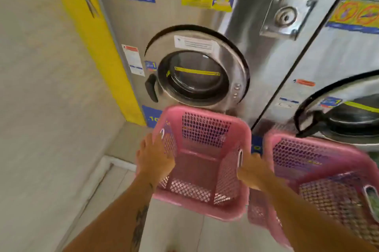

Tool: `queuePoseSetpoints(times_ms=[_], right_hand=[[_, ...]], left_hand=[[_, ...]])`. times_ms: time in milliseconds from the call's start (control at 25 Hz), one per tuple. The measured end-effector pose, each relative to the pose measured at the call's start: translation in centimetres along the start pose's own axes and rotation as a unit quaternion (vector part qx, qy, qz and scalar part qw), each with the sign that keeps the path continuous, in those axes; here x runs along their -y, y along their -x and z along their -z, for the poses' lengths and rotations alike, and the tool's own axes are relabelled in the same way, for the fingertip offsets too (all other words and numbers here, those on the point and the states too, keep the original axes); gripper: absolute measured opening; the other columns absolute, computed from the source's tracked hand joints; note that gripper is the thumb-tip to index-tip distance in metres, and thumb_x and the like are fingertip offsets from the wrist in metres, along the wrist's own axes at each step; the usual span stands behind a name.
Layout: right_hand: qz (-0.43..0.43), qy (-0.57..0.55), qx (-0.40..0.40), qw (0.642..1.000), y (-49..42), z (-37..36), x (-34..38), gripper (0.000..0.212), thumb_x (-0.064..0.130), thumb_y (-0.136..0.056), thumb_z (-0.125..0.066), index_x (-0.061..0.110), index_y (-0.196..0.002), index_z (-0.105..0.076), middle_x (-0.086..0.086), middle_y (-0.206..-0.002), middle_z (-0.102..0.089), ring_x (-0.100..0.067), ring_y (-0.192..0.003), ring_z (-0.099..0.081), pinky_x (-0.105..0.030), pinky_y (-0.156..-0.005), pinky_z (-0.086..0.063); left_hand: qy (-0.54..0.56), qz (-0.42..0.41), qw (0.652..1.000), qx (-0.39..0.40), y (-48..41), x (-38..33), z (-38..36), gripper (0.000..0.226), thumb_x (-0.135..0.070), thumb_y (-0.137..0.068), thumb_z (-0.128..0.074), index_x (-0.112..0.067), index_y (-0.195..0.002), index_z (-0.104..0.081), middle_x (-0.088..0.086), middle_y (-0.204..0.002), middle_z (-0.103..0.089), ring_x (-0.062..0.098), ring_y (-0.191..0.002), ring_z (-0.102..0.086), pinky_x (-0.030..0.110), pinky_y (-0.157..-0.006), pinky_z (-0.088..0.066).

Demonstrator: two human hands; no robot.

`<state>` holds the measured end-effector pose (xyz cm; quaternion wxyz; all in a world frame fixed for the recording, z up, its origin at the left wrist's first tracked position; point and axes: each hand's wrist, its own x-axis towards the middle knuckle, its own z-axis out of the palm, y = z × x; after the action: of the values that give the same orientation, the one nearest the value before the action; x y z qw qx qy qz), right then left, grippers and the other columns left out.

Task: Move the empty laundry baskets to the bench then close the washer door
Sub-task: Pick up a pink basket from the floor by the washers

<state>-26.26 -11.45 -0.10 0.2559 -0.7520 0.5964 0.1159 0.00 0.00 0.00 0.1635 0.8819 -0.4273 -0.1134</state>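
Below washer (184,46), left basket (202,161) is gripped by both hands (155,159) (251,171); step: lift, carried to bench next.

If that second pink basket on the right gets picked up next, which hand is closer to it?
The right hand. It grips the held basket on the side wall beside the second basket, while the left hand holds the far wall.

Pink mesh baskets (202,161), steel washer (205,25)
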Motion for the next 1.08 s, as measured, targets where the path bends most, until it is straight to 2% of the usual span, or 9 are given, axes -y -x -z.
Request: queuePoseSetpoints(times_ms=[160, 320, 400, 520, 640, 760, 880, 960, 1080], right_hand=[[-0.056, -0.033, 0.0, 0.998, -4.8, -3.3, 0.3, 0.067, 0.021, -0.085, -0.048, 0.021, -0.145, -0.018, -0.022, -0.139, -0.037, -0.047, -0.124, -0.046, -0.054, -0.099, -0.042], [-0.08, -0.057, -0.07, 0.993, -7.8, -5.7, 0.2, 0.055, 0.014, -0.083, -0.048, 0.019, -0.135, -0.03, -0.022, -0.132, -0.042, -0.045, -0.115, -0.051, -0.053, -0.093, -0.046], [-0.098, -0.096, -0.111, 0.984, -8.5, -6.4, 0.0, 0.05, 0.012, -0.087, -0.043, 0.022, -0.134, -0.032, -0.023, -0.124, -0.05, -0.043, -0.11, -0.053, -0.052, -0.088, -0.047], [-0.094, -0.073, -0.127, 0.985, -8.1, -7.7, -0.4, 0.061, 0.017, -0.089, -0.045, 0.03, -0.143, -0.022, -0.02, -0.123, -0.052, -0.044, -0.104, -0.058, -0.054, -0.084, -0.05], [-0.084, -0.069, -0.119, 0.987, -6.4, -8.2, -0.5, 0.08, 0.006, -0.078, -0.053, 0.034, -0.145, -0.019, -0.019, -0.127, -0.051, -0.043, -0.102, -0.059, -0.051, -0.08, -0.052], [-0.079, -0.08, -0.106, 0.988, -3.2, -8.3, 0.1, 0.084, 0.001, -0.071, -0.054, 0.033, -0.143, -0.023, -0.018, -0.127, -0.049, -0.043, -0.098, -0.061, -0.048, -0.075, -0.054], [-0.056, -0.067, -0.074, 0.993, 1.1, -9.0, 0.5, 0.085, 0.003, -0.071, -0.059, 0.029, -0.144, -0.024, -0.014, -0.126, -0.047, -0.04, -0.097, -0.062, -0.042, -0.071, -0.052], [-0.057, -0.07, -0.058, 0.994, 4.1, -9.9, 0.2, 0.083, 0.008, -0.074, -0.058, 0.03, -0.146, -0.023, -0.012, -0.127, -0.047, -0.039, -0.102, -0.061, -0.041, -0.075, -0.051], [-0.046, -0.092, -0.032, 0.994, 8.4, -12.5, -0.7, 0.073, 0.013, -0.079, -0.055, 0.029, -0.144, -0.027, -0.015, -0.126, -0.052, -0.037, -0.097, -0.064, -0.041, -0.071, -0.054]], left_hand=[[-0.086, 0.014, 0.995, 0.046, -6.4, 4.7, -3.9, 0.076, -0.031, -0.076, -0.06, -0.021, -0.145, -0.031, 0.013, -0.15, -0.029, 0.036, -0.131, -0.033, 0.048, -0.099, -0.038], [-0.05, -0.036, 0.995, 0.085, -9.2, 8.1, -8.0, 0.088, -0.015, -0.077, -0.058, -0.035, -0.152, -0.016, 0.015, -0.157, -0.021, 0.036, -0.142, -0.023, 0.048, -0.109, -0.034], [-0.011, -0.054, 0.994, 0.096, -9.9, 9.2, -9.1, 0.094, -0.006, -0.077, -0.056, -0.041, -0.152, -0.011, 0.012, -0.155, -0.026, 0.036, -0.134, -0.038, 0.045, -0.106, -0.041], [0.02, -0.064, 0.995, 0.08, -10.2, 9.8, -9.7, 0.095, -0.004, -0.075, -0.061, -0.041, -0.151, -0.017, 0.004, -0.147, -0.037, 0.034, -0.106, -0.06, 0.046, -0.084, -0.055], [0.049, -0.074, 0.994, 0.064, -9.2, 10.5, -9.2, 0.09, -0.003, -0.073, -0.063, -0.037, -0.149, -0.028, 0.001, -0.133, -0.05, 0.03, -0.098, -0.063, 0.041, -0.078, -0.057], [0.04, -0.064, 0.996, 0.042, -6.0, 11.8, -7.4, 0.088, -0.003, -0.072, -0.061, -0.043, -0.146, -0.033, -0.001, -0.119, -0.059, 0.029, -0.096, -0.063, 0.04, -0.076, -0.055], [0.029, -0.026, 0.998, 0.043, -0.8, 13.0, -5.3, 0.062, -0.018, -0.086, -0.052, -0.049, -0.139, -0.04, -0.002, -0.102, -0.065, 0.03, -0.086, -0.066, 0.04, -0.071, -0.056], [0.04, 0.021, 0.998, 0.032, 3.4, 14.0, -4.4, 0.049, -0.023, -0.088, -0.047, -0.043, -0.133, -0.048, 0.005, -0.1, -0.069, 0.031, -0.084, -0.066, 0.036, -0.068, -0.052], [0.05, 0.107, 0.991, 0.057, 10.1, 15.5, -3.4, 0.065, -0.006, -0.078, -0.052, -0.037, -0.135, -0.051, 0.006, -0.093, -0.066, 0.03, -0.077, -0.066, 0.036, -0.068, -0.056]])
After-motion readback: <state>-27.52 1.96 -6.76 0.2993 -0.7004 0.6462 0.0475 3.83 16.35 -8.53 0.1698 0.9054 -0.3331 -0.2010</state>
